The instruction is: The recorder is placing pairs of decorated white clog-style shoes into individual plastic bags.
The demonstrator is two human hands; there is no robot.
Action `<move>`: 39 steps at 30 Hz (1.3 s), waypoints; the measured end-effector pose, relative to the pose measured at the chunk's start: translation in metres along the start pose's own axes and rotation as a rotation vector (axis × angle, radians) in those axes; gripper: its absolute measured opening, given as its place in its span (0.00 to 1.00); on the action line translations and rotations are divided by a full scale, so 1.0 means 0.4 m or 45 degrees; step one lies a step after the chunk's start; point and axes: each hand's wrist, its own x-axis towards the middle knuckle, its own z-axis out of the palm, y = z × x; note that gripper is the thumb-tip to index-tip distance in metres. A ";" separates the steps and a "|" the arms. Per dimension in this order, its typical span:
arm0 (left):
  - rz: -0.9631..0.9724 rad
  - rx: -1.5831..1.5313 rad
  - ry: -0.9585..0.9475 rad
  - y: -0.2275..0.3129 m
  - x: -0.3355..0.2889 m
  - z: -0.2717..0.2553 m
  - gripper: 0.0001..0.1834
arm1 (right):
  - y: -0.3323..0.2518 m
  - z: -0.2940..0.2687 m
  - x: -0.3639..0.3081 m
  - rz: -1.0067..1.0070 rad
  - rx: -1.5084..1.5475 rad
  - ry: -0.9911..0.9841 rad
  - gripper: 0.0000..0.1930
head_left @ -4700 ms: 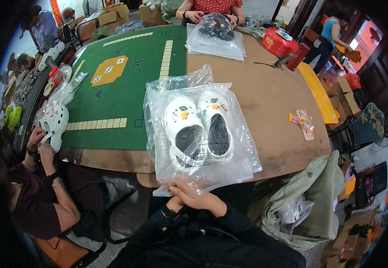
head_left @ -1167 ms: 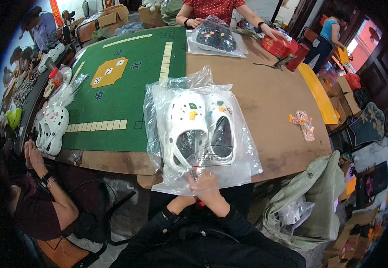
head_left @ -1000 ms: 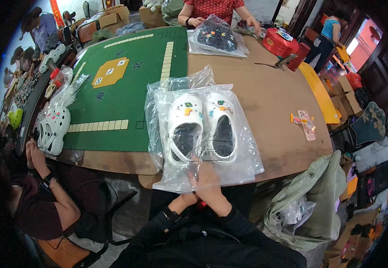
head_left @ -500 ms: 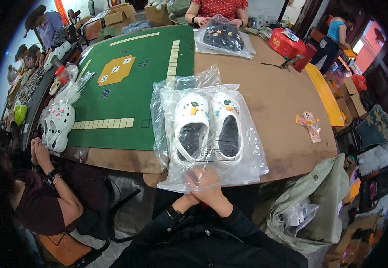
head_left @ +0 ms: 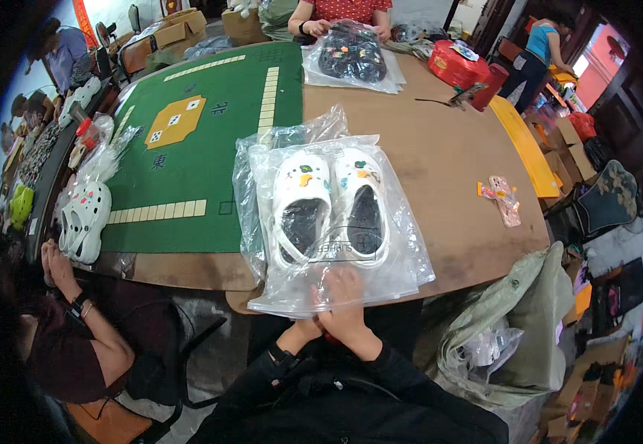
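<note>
At the near table edge, left hand (head_left: 301, 331) tucked beneath its partner, mostly hidden: cannot tell whether spread or pinching. Just to its right, right hand (head_left: 347, 300) laid low and fairly flat, fingers (head_left: 342, 280) pressing on the near rim of the clear bag (head_left: 403, 255), closed around nothing that shows. Bag resting on the brown table (head_left: 447, 148), its left part over the corner of the green mat (head_left: 188, 148), its near rim hanging past the table edge toward the lap. Risks, as a judgement only: slippery film under the fingers, so a hard press or pull could slide the whole packet off the overhang; trapped air could puff the bag and skew the pair inside; a loose extra layer of plastic on the left side could get caught under the palm. Containers next. Far left, white clogs (head_left: 83, 218) lying in crumpled clear wrap beside a seated co-worker's hands (head_left: 56, 260). Centre, inside the clear bag, a pair of white clogs (head_left: 303, 207) side by side, toes away, small coloured charms on top, dark insides. Farther back, a second clear bag (head_left: 351, 55) holding dark clogs, another person's hands on it. Right of that, a red round tin (head_left: 456, 66), lid on, contents unseen. Further right, a small clear packet (head_left: 503, 198) of pinkish pieces. Below the table at right, an olive sack (head_left: 517, 325) stuffed with crumpled plastic.
</note>
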 end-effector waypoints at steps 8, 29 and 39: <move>0.001 -0.052 -0.075 -0.065 -0.002 0.027 0.18 | -0.007 -0.041 0.009 0.234 -0.062 0.065 0.26; 0.179 0.243 -0.057 -0.063 0.008 0.015 0.16 | -0.035 -0.038 0.019 -0.036 0.150 -0.466 0.25; 0.283 0.572 -0.024 -0.058 -0.008 0.007 0.15 | -0.073 -0.278 0.054 0.050 0.637 -0.353 0.12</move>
